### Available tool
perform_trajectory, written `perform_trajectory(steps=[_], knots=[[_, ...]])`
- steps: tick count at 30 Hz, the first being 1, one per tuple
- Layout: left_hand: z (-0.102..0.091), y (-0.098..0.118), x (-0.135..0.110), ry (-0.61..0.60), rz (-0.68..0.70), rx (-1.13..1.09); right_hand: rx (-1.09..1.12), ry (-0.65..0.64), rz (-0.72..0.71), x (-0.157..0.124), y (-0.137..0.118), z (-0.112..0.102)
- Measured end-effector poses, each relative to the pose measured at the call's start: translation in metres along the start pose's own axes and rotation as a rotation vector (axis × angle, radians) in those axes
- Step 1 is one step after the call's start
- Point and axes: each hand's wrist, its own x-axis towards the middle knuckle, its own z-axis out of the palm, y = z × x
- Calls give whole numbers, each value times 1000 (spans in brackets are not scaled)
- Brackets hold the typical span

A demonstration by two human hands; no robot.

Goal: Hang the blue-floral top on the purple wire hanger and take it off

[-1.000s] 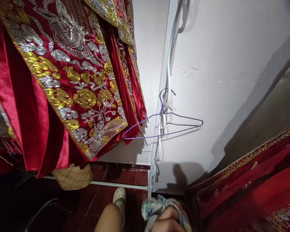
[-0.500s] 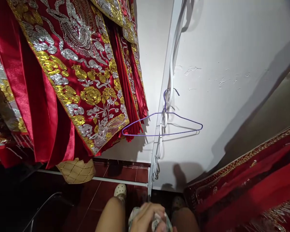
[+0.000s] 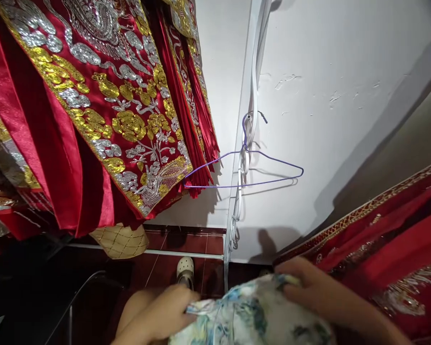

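Observation:
At the bottom of the view I hold a white cloth with a blue-green floral print [image 3: 251,314] stretched between both hands. My left hand [image 3: 161,314] pinches its left edge with closed fingers. My right hand [image 3: 305,285] grips its upper right corner, fingers curled over the fabric. Below the cloth I see my bare knee and a white perforated shoe [image 3: 186,269] on the dark red tiled floor.
Red garments with gold and silver embroidery [image 3: 104,110] hang at the left above a white rail [image 3: 172,252]. An empty purple wire hanger [image 3: 244,170] hangs at the white wall's corner. More red embroidered fabric [image 3: 391,244] lies at the right. A beige quilted bag [image 3: 120,241] sits under the garments.
The cloth was bunched in one hand low in view; now it is raised and spread between both hands. The view has tilted slightly downward.

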Motion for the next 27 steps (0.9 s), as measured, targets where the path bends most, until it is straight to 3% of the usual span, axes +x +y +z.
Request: perform_trajectory(steps=[3, 5, 10, 16, 21, 24, 27], knots=[[-24, -5, -8, 175, -2, 91, -151, 151, -119, 24, 11, -30], [-40, -3, -8, 263, 62, 87, -165, 302, -117, 36, 18, -39], [-67, 11, 3, 348, 78, 221, 62, 501, -72, 65, 18, -27], [-86, 12, 0, 402, 65, 208, 295, 519, -166, 117, -5, -24], [-96, 10, -4, 670, 97, 47, 183, 516, -313, 159, -9, -36], [-97, 7, 0, 837, 119, -27, 145, 509, -299, 160, -6, -40], [-98, 7, 12, 1012, 112, -108, 181, 524, -292, 142, -6, -44]])
